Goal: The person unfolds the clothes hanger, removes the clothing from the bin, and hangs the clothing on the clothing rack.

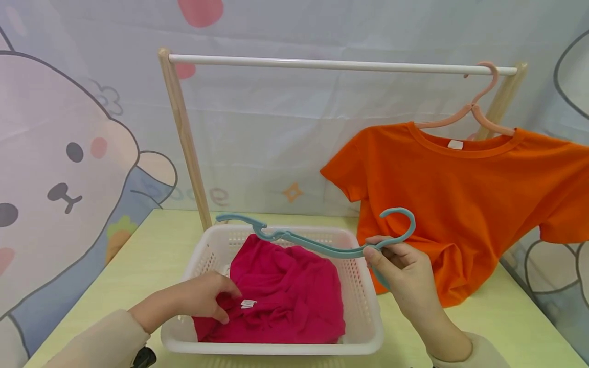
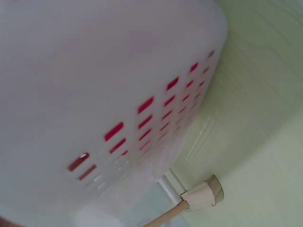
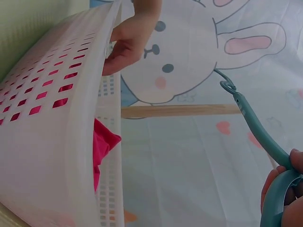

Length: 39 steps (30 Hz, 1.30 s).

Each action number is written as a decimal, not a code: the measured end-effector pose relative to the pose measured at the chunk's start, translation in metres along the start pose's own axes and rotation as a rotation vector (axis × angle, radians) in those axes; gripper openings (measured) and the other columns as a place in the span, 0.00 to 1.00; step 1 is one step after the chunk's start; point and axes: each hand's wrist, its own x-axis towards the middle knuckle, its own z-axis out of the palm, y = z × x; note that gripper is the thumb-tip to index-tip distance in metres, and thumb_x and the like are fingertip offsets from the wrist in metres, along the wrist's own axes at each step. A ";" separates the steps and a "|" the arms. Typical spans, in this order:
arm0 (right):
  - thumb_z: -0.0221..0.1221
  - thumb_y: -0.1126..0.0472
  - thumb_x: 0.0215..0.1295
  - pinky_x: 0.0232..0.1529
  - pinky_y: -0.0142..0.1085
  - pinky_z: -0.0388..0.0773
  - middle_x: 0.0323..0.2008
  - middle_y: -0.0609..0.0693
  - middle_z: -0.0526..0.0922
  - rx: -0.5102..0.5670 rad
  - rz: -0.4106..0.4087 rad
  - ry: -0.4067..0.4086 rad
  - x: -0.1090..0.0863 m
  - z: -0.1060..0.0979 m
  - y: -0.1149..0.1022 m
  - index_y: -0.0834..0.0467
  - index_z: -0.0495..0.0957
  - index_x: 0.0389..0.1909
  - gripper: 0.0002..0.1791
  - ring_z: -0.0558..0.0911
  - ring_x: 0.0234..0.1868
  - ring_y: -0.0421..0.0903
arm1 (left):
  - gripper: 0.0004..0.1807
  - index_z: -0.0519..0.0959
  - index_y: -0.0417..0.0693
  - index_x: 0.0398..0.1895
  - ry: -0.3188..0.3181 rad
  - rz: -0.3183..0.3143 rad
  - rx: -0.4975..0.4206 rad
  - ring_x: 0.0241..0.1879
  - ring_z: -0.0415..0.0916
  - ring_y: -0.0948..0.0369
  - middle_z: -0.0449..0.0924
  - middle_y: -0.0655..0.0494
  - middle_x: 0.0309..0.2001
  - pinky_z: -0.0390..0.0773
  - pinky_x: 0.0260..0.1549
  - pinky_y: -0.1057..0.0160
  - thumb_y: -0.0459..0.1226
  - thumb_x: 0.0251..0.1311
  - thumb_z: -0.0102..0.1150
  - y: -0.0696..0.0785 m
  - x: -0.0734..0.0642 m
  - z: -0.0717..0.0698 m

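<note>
Looks to me like the prep stage of getting a second top onto a hanger. The right hand point(image 1: 407, 276), right of centre in the lower half, is pinching a blue hanger point(image 1: 322, 249) near the base of its hook, so the hanger stretches out over the far side of the white basket point(image 1: 271, 349). The magenta garment point(image 1: 294, 286) is bunched up in that basket, lower centre of the frame, with a little white label point(image 1: 248, 303) showing. The left hand point(image 1: 204, 295), lower left of centre, is down at the garment's left edge, fingers bent. Honestly can't tell if it's got a grip on the cloth or is just touching it; the left wrist view is mostly basket wall.

Next move, I'd say, is finding the neck opening by that label and holding it open so a hanger arm can slide in. The orange T-shirt point(image 1: 437, 189) over on the right is already on its pink hanger point(image 1: 491, 122), and there's loads of bare rail point(image 1: 322, 63) across the top.
</note>
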 end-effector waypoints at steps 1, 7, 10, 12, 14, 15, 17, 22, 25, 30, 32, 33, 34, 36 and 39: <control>0.62 0.72 0.61 0.37 0.30 0.81 0.33 0.44 0.85 0.000 0.001 0.000 0.000 0.000 0.000 0.55 0.85 0.37 0.10 0.81 0.30 0.40 | 0.23 0.82 0.40 0.47 -0.011 -0.009 0.013 0.43 0.77 0.57 0.82 0.55 0.44 0.80 0.43 0.61 0.35 0.44 0.75 0.000 0.001 0.001; 0.62 0.72 0.61 0.38 0.30 0.81 0.34 0.44 0.85 0.003 0.004 -0.005 0.000 -0.001 0.002 0.55 0.84 0.37 0.10 0.82 0.31 0.42 | 0.23 0.83 0.39 0.45 -0.055 -0.025 0.073 0.43 0.76 0.59 0.83 0.56 0.42 0.79 0.43 0.62 0.34 0.41 0.75 -0.003 0.005 0.004; 0.62 0.72 0.61 0.38 0.29 0.81 0.34 0.44 0.85 0.004 -0.002 -0.003 0.000 -0.002 0.003 0.55 0.84 0.36 0.10 0.82 0.31 0.41 | 0.21 0.84 0.39 0.42 -0.056 0.002 0.101 0.39 0.75 0.63 0.83 0.57 0.39 0.78 0.40 0.64 0.33 0.41 0.76 -0.005 0.006 0.004; 0.62 0.72 0.61 0.38 0.29 0.81 0.34 0.44 0.85 0.004 -0.002 -0.003 0.000 -0.002 0.003 0.55 0.84 0.36 0.10 0.82 0.31 0.41 | 0.18 0.84 0.40 0.38 -0.052 0.017 0.109 0.35 0.73 0.66 0.82 0.60 0.36 0.77 0.37 0.66 0.33 0.40 0.76 -0.006 0.008 0.005; 0.62 0.72 0.61 0.38 0.29 0.81 0.34 0.43 0.85 0.002 0.002 0.001 0.000 -0.002 0.004 0.55 0.85 0.36 0.09 0.82 0.31 0.41 | 0.15 0.84 0.42 0.34 -0.051 0.035 0.116 0.32 0.70 0.69 0.80 0.62 0.31 0.75 0.33 0.68 0.33 0.40 0.76 -0.007 0.009 0.006; 0.62 0.72 0.60 0.38 0.29 0.81 0.34 0.43 0.85 0.001 0.004 0.003 0.000 -0.002 0.004 0.55 0.85 0.36 0.09 0.82 0.31 0.41 | 0.13 0.84 0.43 0.32 -0.051 0.034 0.108 0.30 0.69 0.69 0.79 0.63 0.30 0.75 0.31 0.68 0.33 0.40 0.76 -0.008 0.010 0.006; 0.63 0.72 0.60 0.38 0.29 0.81 0.34 0.43 0.86 -0.004 0.010 0.008 0.000 -0.002 0.004 0.55 0.85 0.36 0.09 0.82 0.31 0.42 | 0.10 0.83 0.45 0.28 -0.048 0.027 0.097 0.29 0.67 0.70 0.77 0.65 0.28 0.73 0.30 0.69 0.33 0.41 0.75 -0.008 0.011 0.007; 0.63 0.72 0.60 0.36 0.29 0.80 0.33 0.44 0.86 -0.012 0.008 0.016 0.000 -0.003 0.004 0.56 0.85 0.36 0.09 0.81 0.30 0.42 | 0.07 0.80 0.47 0.20 -0.038 0.049 0.072 0.26 0.66 0.71 0.74 0.66 0.24 0.72 0.27 0.71 0.30 0.46 0.71 -0.008 0.012 0.007; 0.63 0.72 0.60 0.36 0.29 0.80 0.33 0.44 0.86 -0.005 0.001 0.014 0.000 -0.003 0.004 0.55 0.85 0.36 0.09 0.81 0.29 0.41 | 0.09 0.79 0.46 0.17 -0.038 0.078 0.047 0.25 0.66 0.72 0.72 0.67 0.22 0.71 0.26 0.71 0.28 0.49 0.68 -0.008 0.011 0.005; 0.63 0.72 0.60 0.35 0.28 0.80 0.32 0.44 0.86 -0.009 -0.006 0.011 0.001 -0.003 0.004 0.55 0.85 0.36 0.09 0.81 0.29 0.40 | 0.11 0.78 0.48 0.19 -0.017 0.085 0.010 0.26 0.65 0.71 0.71 0.67 0.23 0.71 0.27 0.70 0.27 0.53 0.64 -0.007 0.006 -0.006; 0.63 0.72 0.60 0.35 0.28 0.80 0.32 0.44 0.85 -0.012 -0.006 0.013 0.001 -0.003 0.004 0.56 0.85 0.36 0.09 0.81 0.29 0.40 | 0.11 0.77 0.49 0.19 0.013 0.097 0.010 0.26 0.65 0.71 0.71 0.66 0.23 0.70 0.27 0.70 0.26 0.53 0.63 -0.005 0.004 -0.012; 0.63 0.72 0.60 0.35 0.28 0.80 0.32 0.44 0.85 -0.011 -0.006 0.014 0.001 -0.003 0.004 0.56 0.85 0.36 0.09 0.81 0.29 0.40 | 0.12 0.77 0.49 0.19 0.031 0.112 0.019 0.26 0.65 0.71 0.70 0.66 0.23 0.70 0.26 0.70 0.26 0.54 0.63 -0.004 0.003 -0.016; 0.63 0.72 0.60 0.35 0.29 0.80 0.32 0.44 0.85 -0.010 -0.006 0.015 0.001 -0.003 0.003 0.56 0.85 0.36 0.09 0.81 0.29 0.40 | 0.12 0.76 0.49 0.19 0.050 0.128 0.026 0.26 0.64 0.70 0.70 0.66 0.23 0.70 0.26 0.70 0.25 0.54 0.63 -0.003 0.002 -0.019; 0.62 0.72 0.60 0.35 0.29 0.80 0.32 0.44 0.85 -0.006 -0.004 0.015 0.002 -0.002 0.003 0.56 0.85 0.36 0.09 0.81 0.29 0.40 | 0.13 0.75 0.49 0.19 0.086 0.153 0.038 0.27 0.64 0.70 0.69 0.66 0.24 0.69 0.27 0.70 0.26 0.54 0.63 0.000 0.000 -0.025; 0.62 0.71 0.61 0.35 0.29 0.80 0.32 0.44 0.85 -0.002 -0.002 0.011 0.002 -0.002 0.003 0.56 0.85 0.36 0.09 0.80 0.29 0.40 | 0.12 0.74 0.50 0.21 0.133 0.181 0.047 0.29 0.64 0.69 0.69 0.66 0.25 0.70 0.27 0.70 0.27 0.57 0.62 0.005 -0.003 -0.033</control>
